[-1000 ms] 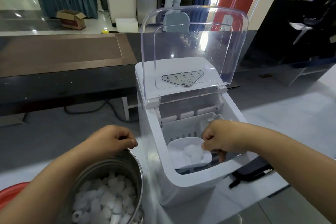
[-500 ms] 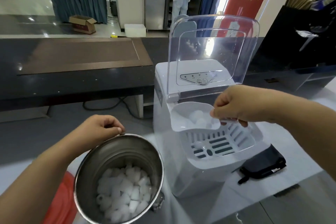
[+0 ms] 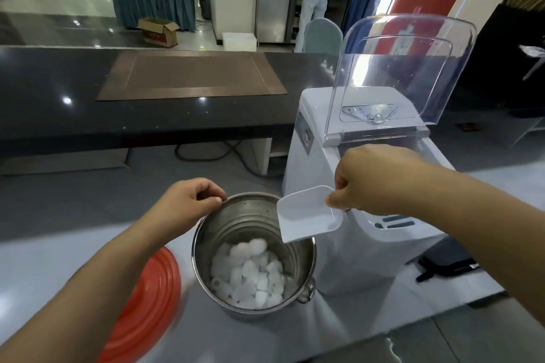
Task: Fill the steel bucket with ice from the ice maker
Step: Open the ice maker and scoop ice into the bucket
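- Steel bucket point(image 3: 244, 221) stands upright on a pale tabletop point(image 3: 44, 259), just left of a white ice maker point(image 3: 377, 259), so each load has only a short way to travel.
- The left hand point(image 3: 188, 200) pinches the bucket's far rim between thumb and curled fingers. This likely steadies the bucket while ice drops in.
- The right hand point(image 3: 362, 183) grasps the handle end of a white plastic scoop point(image 3: 306, 215). The scoop tilts mouth-down over the bucket's right rim, in a pouring position, and its inside looks empty.
- Ice point(image 3: 250, 274), in small rounded white pieces, covers the bottom of the bucket. Most of the shiny inner wall above it shows bare, so the bucket seems far from full.
- The ice maker's clear lid point(image 3: 398, 68) stands raised at the back, leaving the top open for the scoop to reach in again.
- A red ridged disc point(image 3: 147, 298) lies flat on the table to the left of the bucket, partly under the left forearm.
- A flat black pouch point(image 3: 448, 262) lies to the right of the machine.
- Behind the table runs a dark counter point(image 3: 59, 97) with a brown mat point(image 3: 191, 76) on it.
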Tool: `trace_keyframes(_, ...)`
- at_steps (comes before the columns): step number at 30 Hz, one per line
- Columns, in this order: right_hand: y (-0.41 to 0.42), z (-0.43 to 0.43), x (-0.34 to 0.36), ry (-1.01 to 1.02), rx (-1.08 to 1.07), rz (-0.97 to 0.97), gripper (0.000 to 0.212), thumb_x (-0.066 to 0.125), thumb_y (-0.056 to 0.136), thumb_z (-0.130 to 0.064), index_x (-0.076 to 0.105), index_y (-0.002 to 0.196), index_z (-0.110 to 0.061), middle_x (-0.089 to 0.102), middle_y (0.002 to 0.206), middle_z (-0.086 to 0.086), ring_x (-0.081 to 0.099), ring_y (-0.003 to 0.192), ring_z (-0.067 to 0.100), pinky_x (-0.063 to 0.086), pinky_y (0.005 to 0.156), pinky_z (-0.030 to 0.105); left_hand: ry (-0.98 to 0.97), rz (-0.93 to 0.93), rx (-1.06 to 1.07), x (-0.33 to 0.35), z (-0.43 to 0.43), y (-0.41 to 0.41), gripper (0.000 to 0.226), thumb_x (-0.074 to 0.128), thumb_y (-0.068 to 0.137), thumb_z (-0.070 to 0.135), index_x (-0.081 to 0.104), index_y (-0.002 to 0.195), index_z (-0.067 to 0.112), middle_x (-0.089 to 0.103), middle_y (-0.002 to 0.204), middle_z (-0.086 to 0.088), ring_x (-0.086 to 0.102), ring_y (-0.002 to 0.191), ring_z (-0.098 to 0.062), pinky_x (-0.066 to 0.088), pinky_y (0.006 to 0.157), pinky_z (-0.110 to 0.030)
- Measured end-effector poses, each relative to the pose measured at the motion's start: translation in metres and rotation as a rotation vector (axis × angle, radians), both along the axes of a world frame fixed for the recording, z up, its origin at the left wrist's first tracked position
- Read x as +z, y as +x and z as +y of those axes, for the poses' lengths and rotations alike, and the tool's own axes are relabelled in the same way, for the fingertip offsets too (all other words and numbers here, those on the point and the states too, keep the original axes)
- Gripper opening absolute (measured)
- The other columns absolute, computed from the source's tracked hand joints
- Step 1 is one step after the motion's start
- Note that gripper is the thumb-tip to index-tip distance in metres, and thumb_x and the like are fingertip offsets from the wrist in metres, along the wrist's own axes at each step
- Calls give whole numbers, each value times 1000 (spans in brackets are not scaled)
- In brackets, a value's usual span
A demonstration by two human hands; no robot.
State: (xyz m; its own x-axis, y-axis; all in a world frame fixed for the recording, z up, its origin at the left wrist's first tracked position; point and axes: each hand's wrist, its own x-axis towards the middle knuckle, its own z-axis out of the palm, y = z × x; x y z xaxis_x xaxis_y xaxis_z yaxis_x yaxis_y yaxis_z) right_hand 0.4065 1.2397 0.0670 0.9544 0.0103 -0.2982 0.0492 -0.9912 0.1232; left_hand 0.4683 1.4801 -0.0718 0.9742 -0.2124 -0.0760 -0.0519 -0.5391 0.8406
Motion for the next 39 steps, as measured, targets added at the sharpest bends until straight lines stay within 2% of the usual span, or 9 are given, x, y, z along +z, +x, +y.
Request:
trace_keyframes(5,-3,1,-5,59,-63,-11,29,60,85,-43,70,70,-20,66,72,-3,63,70,17,48,60,27,-6,-34,-18,-1,-3,-2,22,62,84,3,66,76,24,69,79,3,60,71,-8,45,65,-14)
trace_keyframes(10,-5,-16,-8,324,-215,-15,31,64,83,-37,69,60,-18,67,61,-4,52,47,10,44,47,21,28,-60,-34,-5,-16,8,18,63,84,8,66,79,26,66,77,11,58,69,0,42,56,-6)
trace_keyframes(14,-5,-40,-5,419,-271,-32,33,64,85,-35,68,58,-17,63,52,-7,43,35,2,35,38,16,67,-77,-88,-5,-36,17,17,65,85,13,63,78,28,65,78,12,58,73,-2,43,63,-14)
trace_keyframes(18,0,-75,-2,471,-312,-54,35,65,85,-37,69,60,-13,63,52,-3,44,43,9,39,50,26,111,-92,-116,-4,-61,26,9,63,86,16,64,84,25,64,78,10,58,74,-6,43,66,-18)
trace_keyframes(22,7,-107,6,494,-353,-67,34,65,86,-33,67,58,-14,61,48,-5,44,45,10,37,51,24,138,-64,-156,-1,-88,35,11,63,86,18,64,82,28,66,80,9,61,77,-8,47,70,-23)
trace_keyframes(25,15,-129,4,425,-370,-68,34,65,87,-29,65,56,-15,57,45,-8,45,47,11,35,50,23,191,-43,-210,0,-103,40,10,61,87,18,66,83,25,66,81,9,61,77,-9,48,72,-25)
trace_keyframes(27,21,-143,-1,321,-354,-68,32,64,86,-31,66,58,-16,62,56,-4,50,52,13,39,52,25,213,-29,-217,-1,-111,44,12,61,87,18,66,80,27,66,78,8,62,76,-12,49,72,-30)
trace_keyframes(33,34,-156,-24,-235,-158,-27,28,52,89,-41,56,69,-23,51,67,-7,48,60,13,37,53,25,326,40,-226,-10,-111,53,14,64,85,25,64,73,33,67,74,9,63,75,-11,53,80,-38)
trace_keyframes(39,44,-148,-49,-344,53,-82,14,49,91,-26,64,90,-24,48,74,-5,49,72,20,36,60,26,404,43,-231,-12,-111,54,18,62,86,31,62,70,40,68,77,17,62,78,-2,51,80,-32)
